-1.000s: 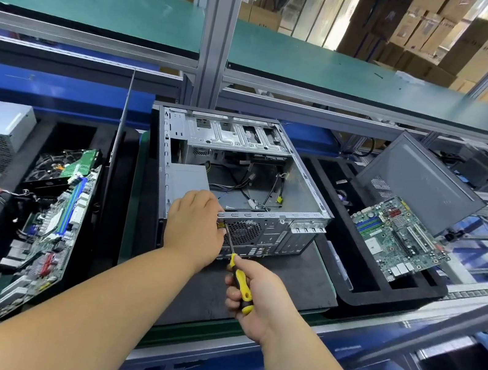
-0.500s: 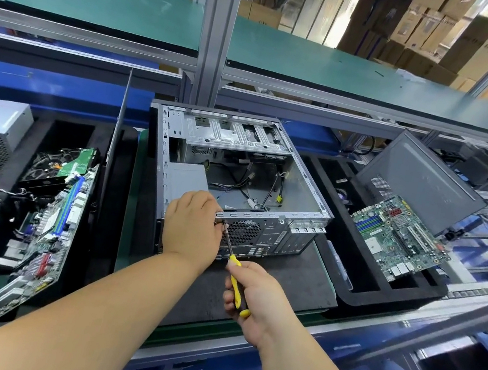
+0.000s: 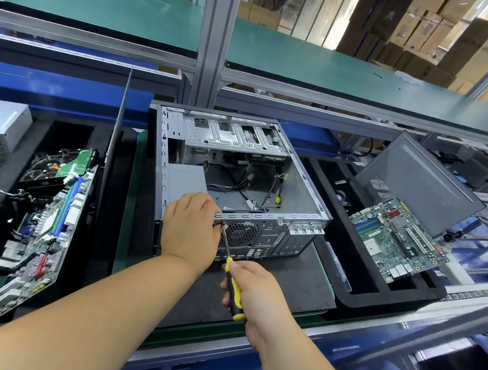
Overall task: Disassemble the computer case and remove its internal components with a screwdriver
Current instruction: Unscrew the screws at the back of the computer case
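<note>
Unscrewing at case (image 3: pixel 305 195) rear.
Left hand (image 3: pixel 192 227) pressed on corner to steady, fingers curled, grip unclear; right hand (image 3: pixel 253 296) closed around screwdriver (image 3: pixel 233 289), tip at screw.

Both bare forearms come in from the bottom of the frame and angle up toward the middle. The left arm enters from the lower left corner, long diagonal, wrist pretty straight, and the left hand (image 3: pixel 191 229) sits just left of center, back of the hand facing the camera, knuckles up, fingers curled forward and down so you can't see the tips. The right arm comes up from the bottom right and is shorter in view. The right hand (image 3: pixel 254 296) is lower center, just below and right of the left, fist wrapped around a yellow-and-black screwdriver (image 3: pixel 233 289), thumb up top near the handle's front end.
</note>
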Tool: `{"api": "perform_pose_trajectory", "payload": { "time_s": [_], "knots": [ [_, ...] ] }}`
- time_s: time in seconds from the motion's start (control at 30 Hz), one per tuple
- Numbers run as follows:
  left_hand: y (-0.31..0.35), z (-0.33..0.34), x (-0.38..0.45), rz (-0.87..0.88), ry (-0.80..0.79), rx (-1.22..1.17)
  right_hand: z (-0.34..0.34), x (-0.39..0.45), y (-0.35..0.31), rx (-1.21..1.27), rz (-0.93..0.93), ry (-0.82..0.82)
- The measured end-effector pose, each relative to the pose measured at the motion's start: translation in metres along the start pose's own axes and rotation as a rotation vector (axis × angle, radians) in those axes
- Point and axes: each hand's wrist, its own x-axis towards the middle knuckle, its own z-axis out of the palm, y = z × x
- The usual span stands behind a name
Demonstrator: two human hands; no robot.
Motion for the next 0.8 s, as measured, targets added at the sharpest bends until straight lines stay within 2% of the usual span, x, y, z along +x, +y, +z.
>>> {"api": "perform_pose_trajectory", "payload": {
  "time_s": [0.13, 0.23, 0.47, 0.67, 0.8],
  "knots": [
    [0.001, 0.000, 0.001, -0.012, 0.001, 0.007, -0.004, 0.005, 0.005, -0.213, -0.220, -0.008],
    [0.002, -0.001, 0.001, -0.021, -0.018, 0.018, -0.006, 0.010, -0.001, -0.397, -0.322, -0.090],
    [0.002, -0.002, 0.002, -0.021, -0.024, 0.007, -0.004, 0.026, -0.014, -0.480, -0.266, -0.255],
    [0.002, -0.005, 0.001, 0.012, -0.072, 0.002, -0.007, 0.029, -0.016, -0.514, -0.282, -0.287],
    [-0.002, -0.011, -0.011, 0.061, -0.101, -0.081, -0.009, 0.031, -0.016, -0.530, -0.280, -0.287]
  ]
}}
